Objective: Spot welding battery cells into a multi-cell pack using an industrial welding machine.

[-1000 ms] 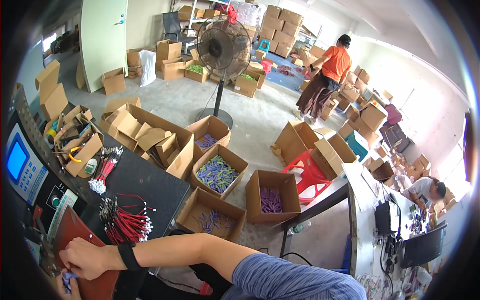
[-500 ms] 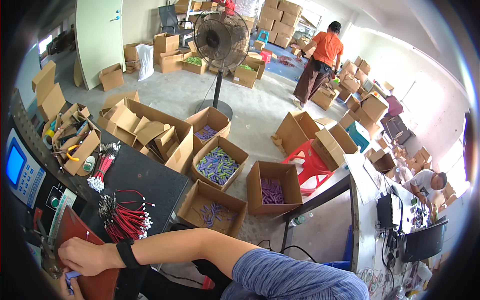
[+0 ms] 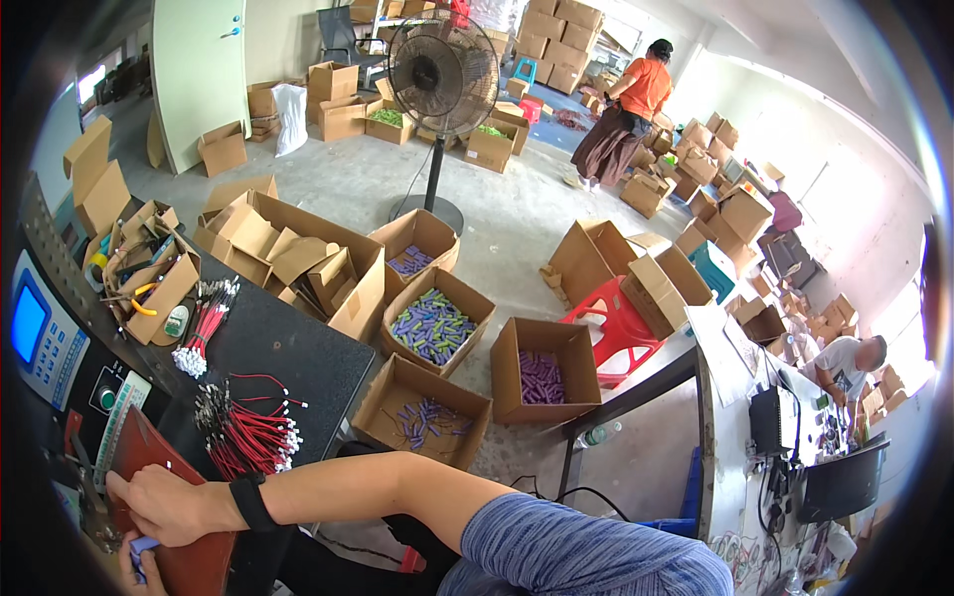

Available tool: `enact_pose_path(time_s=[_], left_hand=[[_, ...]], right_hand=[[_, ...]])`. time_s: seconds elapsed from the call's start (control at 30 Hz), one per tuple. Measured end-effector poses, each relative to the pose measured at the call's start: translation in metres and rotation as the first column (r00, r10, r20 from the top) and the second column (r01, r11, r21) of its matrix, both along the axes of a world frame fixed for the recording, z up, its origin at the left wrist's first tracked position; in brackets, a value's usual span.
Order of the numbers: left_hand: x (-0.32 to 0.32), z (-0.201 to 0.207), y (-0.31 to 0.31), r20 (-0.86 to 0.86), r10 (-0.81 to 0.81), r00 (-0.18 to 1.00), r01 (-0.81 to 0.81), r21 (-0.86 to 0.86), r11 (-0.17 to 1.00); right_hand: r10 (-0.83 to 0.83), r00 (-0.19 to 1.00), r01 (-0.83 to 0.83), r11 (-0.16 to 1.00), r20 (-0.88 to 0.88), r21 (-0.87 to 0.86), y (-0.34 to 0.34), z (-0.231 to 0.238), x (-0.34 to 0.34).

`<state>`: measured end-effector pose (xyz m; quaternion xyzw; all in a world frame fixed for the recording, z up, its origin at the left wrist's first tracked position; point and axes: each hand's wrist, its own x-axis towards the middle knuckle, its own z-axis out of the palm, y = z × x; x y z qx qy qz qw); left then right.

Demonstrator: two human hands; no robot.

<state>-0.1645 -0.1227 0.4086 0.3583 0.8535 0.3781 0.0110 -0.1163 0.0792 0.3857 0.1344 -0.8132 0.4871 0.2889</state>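
At the lower left, my left hand (image 3: pixel 145 579) pinches a purple cylindrical battery cell (image 3: pixel 145 545), partly cut off by the dark rim of the picture. Just above it is my right hand (image 3: pixel 171 505), with a black band at the wrist and its fingers curled down over a reddish-brown sheet (image 3: pixel 189 566). A small white tip shows beside its knuckles; whatever the fingertips grip is hidden. Both hands are close to the metal parts (image 3: pixel 91 497) of a machine with a blue screen (image 3: pixel 32 323). Red-and-black wire leads (image 3: pixel 253 432) with white connectors lie fanned out beyond my right hand.
Another wire bundle (image 3: pixel 207 328) and a cardboard tool box (image 3: pixel 149 268) occupy the black bench (image 3: pixel 323 343). Cartons of purple and green cells (image 3: pixel 432 328) stand beyond it, near a pedestal fan (image 3: pixel 442 74). A person in orange (image 3: pixel 641 94) stands far off; another (image 3: pixel 850 368) sits right.
My right hand has shifted slightly, its fingers now nearer the machine's edge. The left hand keeps the cell almost in place. The person in orange has turned and moved a little left.
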Motion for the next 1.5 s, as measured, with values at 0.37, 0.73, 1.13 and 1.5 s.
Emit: enact_pose_path(time_s=[0.37, 0.73, 1.13, 1.5], left_hand=[[0.006, 0.005, 0.007, -0.012, -0.084, 0.996, 0.084, 0.075, 0.994], [0.002, 0.0, 0.002, -0.039, -0.051, 0.998, 0.054, 0.08, 0.995], [-0.002, -0.001, 0.003, 0.018, -0.016, 1.0, 0.015, 0.026, 1.0], [0.004, 0.005, 0.002, -0.012, -0.014, 1.0, 0.014, 0.006, 1.0]], right_hand=[[-0.001, 0.996, -0.002, 0.999, -0.093, -0.037, -0.003, -0.011, -0.01], [-0.008, 0.989, -0.005, 0.996, -0.148, -0.085, -0.007, -0.007, -0.004], [-0.041, 0.989, 0.03, 0.996, -0.145, -0.081, -0.005, -0.007, -0.003], [-0.057, 0.994, 0.052, 0.997, -0.091, -0.053, -0.009, -0.007, -0.003]])
